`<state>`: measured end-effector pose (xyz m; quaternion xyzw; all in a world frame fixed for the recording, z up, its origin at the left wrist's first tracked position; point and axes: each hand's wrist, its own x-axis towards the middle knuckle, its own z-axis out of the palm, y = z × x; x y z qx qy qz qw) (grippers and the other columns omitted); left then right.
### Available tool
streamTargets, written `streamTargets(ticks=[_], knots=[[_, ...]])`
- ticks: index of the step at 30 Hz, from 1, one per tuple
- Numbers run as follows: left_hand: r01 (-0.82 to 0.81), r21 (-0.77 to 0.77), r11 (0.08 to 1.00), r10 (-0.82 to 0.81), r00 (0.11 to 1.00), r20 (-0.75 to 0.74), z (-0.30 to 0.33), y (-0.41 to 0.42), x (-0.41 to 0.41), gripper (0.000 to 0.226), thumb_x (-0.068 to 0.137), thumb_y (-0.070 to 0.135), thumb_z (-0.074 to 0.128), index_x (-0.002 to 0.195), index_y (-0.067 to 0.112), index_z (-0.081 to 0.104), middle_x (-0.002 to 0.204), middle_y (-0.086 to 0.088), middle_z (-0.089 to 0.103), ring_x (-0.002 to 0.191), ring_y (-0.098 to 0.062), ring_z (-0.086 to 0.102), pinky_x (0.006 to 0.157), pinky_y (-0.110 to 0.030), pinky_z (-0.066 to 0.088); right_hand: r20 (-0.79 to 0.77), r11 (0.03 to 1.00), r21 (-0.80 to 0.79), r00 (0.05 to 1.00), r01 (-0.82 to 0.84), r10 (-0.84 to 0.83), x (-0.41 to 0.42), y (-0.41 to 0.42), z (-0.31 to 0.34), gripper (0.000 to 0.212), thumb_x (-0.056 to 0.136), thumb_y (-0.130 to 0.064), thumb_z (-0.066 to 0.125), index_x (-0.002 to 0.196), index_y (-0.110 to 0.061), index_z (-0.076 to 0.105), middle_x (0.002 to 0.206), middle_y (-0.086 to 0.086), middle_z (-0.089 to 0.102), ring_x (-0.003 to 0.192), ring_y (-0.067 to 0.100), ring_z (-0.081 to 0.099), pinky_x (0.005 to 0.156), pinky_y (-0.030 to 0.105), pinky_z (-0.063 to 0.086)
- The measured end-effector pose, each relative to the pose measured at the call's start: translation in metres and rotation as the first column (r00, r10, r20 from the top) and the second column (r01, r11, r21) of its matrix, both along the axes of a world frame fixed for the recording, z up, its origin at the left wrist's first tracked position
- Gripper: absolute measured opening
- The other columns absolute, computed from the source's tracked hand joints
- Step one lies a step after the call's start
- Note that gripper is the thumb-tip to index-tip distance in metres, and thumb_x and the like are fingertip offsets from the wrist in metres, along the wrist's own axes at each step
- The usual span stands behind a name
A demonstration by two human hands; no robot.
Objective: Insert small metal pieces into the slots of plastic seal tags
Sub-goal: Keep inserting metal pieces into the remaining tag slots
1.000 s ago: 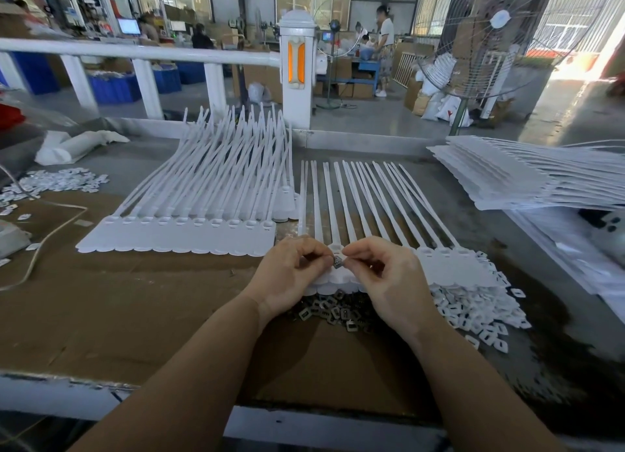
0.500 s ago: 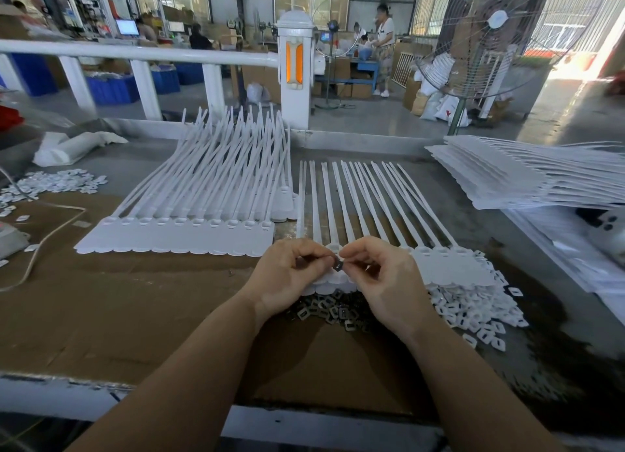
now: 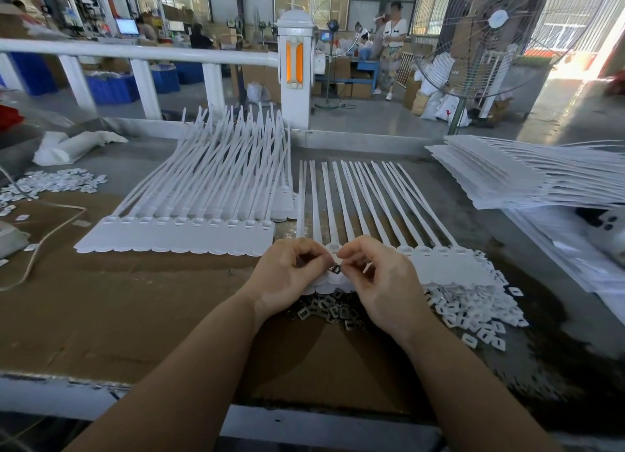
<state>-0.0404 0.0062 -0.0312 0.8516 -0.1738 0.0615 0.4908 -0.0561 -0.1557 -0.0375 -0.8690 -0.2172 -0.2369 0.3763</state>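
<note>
Your hands have barely shifted since a second ago: your left hand (image 3: 291, 272) and right hand (image 3: 382, 282) both pinch the small metal piece (image 3: 336, 267) in their fingers, just above the seal tag strip (image 3: 439, 265) whose slot heads lie directly beyond them.

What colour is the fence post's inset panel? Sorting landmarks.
Orange, on the white fence post; the head view shows it.

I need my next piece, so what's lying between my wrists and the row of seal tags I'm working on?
In the head view, a pile of small metal pieces lies there on the cardboard, just below the tags.
</note>
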Motion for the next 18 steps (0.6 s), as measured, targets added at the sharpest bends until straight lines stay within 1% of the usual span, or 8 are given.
streamTargets(ticks=[3,6,9,11,14,18], knots=[[-0.030,-0.022,0.999,0.029,1.000,-0.008,-0.0010,0.0001,0.0002,0.012,0.088,0.019,0.061,0.079,0.024,0.067,0.071,0.012,0.063,0.064,0.003,0.055,0.063,-0.009,0.041,0.044,1.000,0.018,0.999,0.011,-0.012,0.0004,-0.0007,-0.0008,0.019,0.083,-0.001,0.063,0.097,-0.012,0.068,0.088,-0.004,0.066,0.081,0.008,0.060,0.073,0.023,0.053],[-0.056,-0.064,0.996,0.054,0.998,-0.032,-0.0019,-0.0004,0.0006,0.011,0.089,0.019,0.060,0.080,0.020,0.066,0.072,0.010,0.064,0.064,0.005,0.055,0.061,-0.006,0.040,0.063,0.999,0.023,0.997,0.037,-0.038,0.0020,-0.0007,-0.0010,0.021,0.084,-0.001,0.062,0.101,-0.013,0.069,0.089,-0.006,0.066,0.080,0.006,0.058,0.076,0.026,0.053],[-0.081,-0.061,0.995,0.078,0.996,-0.045,-0.0032,-0.0002,0.0015,0.012,0.091,0.021,0.058,0.081,0.020,0.065,0.071,0.008,0.062,0.061,0.005,0.053,0.060,-0.008,0.040,0.053,0.998,0.034,0.997,0.050,-0.052,0.0028,-0.0014,-0.0016,0.020,0.085,-0.002,0.061,0.098,-0.013,0.071,0.089,-0.006,0.066,0.081,0.007,0.059,0.078,0.027,0.052],[-0.096,-0.070,0.993,0.093,0.995,-0.043,-0.0037,-0.0002,0.0018,0.015,0.091,0.020,0.057,0.078,0.022,0.063,0.069,0.012,0.060,0.060,0.007,0.052,0.058,-0.007,0.039,0.038,0.996,0.061,0.997,0.061,-0.064,0.0029,-0.0022,-0.0017,0.018,0.085,-0.002,0.061,0.095,-0.014,0.071,0.087,-0.008,0.064,0.080,0.006,0.059,0.078,0.026,0.052],[-0.175,-0.084,0.981,0.175,0.985,-0.007,-0.0049,-0.0008,0.0033,0.019,0.092,0.020,0.055,0.075,0.023,0.060,0.065,0.014,0.058,0.057,0.009,0.051,0.055,-0.007,0.037,0.003,0.990,0.097,0.995,0.098,-0.098,0.0033,-0.0038,-0.0018,0.017,0.086,-0.002,0.060,0.094,-0.013,0.070,0.087,-0.007,0.065,0.080,0.006,0.059,0.077,0.026,0.052],[-0.280,-0.073,0.957,0.282,0.959,0.018,-0.0068,-0.0011,0.0080,0.018,0.091,0.022,0.056,0.074,0.027,0.059,0.072,0.013,0.063,0.065,0.003,0.055,0.060,-0.007,0.040,-0.020,0.984,0.122,0.992,0.129,-0.127,0.0040,-0.0041,-0.0018,0.018,0.086,-0.001,0.059,0.095,-0.011,0.070,0.089,-0.004,0.067,0.081,0.008,0.060,0.078,0.025,0.051]])
